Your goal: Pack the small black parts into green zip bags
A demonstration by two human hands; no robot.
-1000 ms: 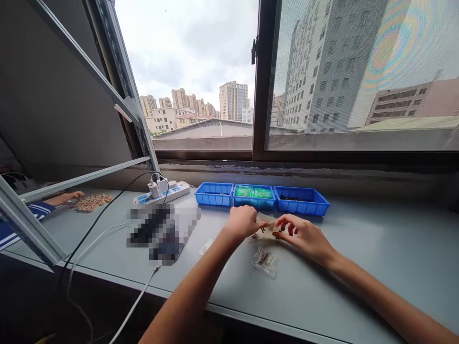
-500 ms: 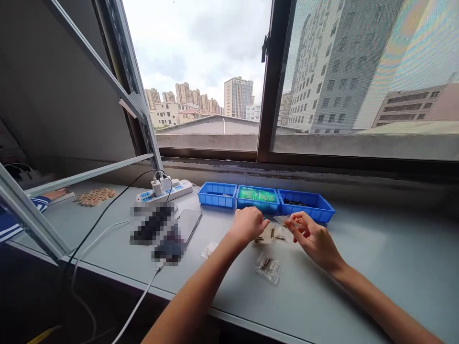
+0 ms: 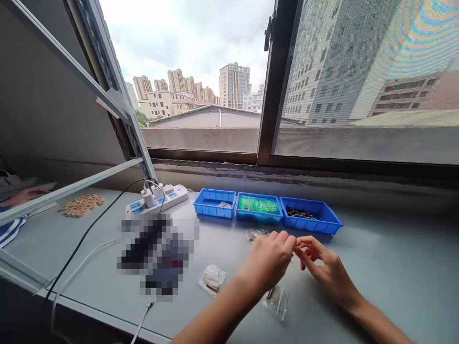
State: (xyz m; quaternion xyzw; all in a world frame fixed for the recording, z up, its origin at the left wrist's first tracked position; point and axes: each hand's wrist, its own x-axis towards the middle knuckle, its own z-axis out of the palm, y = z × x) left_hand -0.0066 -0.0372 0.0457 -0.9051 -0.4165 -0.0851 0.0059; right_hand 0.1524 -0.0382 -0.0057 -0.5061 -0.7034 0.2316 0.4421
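My left hand [image 3: 269, 262] is closed, back toward me, its fingertips meeting those of my right hand [image 3: 325, 267] above the desk. The fingers of my right hand are bent in a pinch. A faint edge of a clear plastic bag [image 3: 294, 258] shows just under the fingertips; most of it is hidden. Below my left wrist lies a clear bag of small metal parts [image 3: 277, 302]. Left of my forearm is another small bag with a white piece [image 3: 212, 278]. A further bag [image 3: 255, 233] lies behind my left hand, partly covered.
Three blue bins stand by the window: one with a small packet [image 3: 214, 210], one with green packs [image 3: 258, 216], one with dark small parts [image 3: 315, 222]. A power strip [image 3: 158, 203], cables, a wooden-piece pile [image 3: 81, 205] and another person's hand [image 3: 30, 195] are leftward.
Both hands have come together and sit lower in view. The clear bag that showed in my right hand is now mostly hidden. The camera view has shifted, and another person's hand appears at left.
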